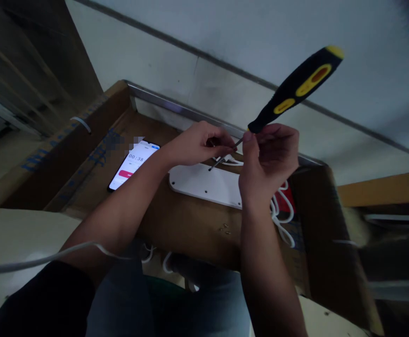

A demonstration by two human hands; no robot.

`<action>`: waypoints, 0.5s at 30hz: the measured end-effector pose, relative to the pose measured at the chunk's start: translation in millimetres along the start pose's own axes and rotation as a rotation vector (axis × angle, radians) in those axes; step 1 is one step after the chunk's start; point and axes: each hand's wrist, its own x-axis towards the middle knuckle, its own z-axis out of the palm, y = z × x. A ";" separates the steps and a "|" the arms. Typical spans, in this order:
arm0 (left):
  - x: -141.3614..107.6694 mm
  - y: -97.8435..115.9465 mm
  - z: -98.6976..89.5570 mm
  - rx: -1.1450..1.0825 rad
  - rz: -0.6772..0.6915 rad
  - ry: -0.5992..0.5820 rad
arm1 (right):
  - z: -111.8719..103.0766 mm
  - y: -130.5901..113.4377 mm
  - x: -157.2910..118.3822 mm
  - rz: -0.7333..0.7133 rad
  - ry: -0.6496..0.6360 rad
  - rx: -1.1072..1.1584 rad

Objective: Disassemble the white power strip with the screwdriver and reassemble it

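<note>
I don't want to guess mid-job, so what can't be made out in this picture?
All in the head view:
- White strip: its right end is hidden behind the right hand and wrist.
- Tip of the screwdriver: too small and dark to tell whether it engages a screw.
- Small metal pieces: too small to identify surely.
- Phone: partly covered by the left forearm; its upper left is pixelated.

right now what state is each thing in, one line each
screwdriver, slanted, tip at the white strip
white strip, lying flat
left hand, pinching the screwdriver
right hand, gripping the screwdriver
phone, screen lit, showing 00:38
screws, lying loose
white cord, looped
</note>
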 end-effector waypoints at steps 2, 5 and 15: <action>0.4 2.9 -1.4 -0.005 -0.009 -0.024 | 0.0 0.9 0.6 0.011 -0.018 0.014; 0.7 8.5 -1.4 0.008 0.003 -0.039 | -0.4 2.0 0.8 0.018 -0.035 0.061; -1.5 8.3 8.3 0.057 -0.024 0.062 | -4.0 2.2 -1.8 0.027 -0.078 0.021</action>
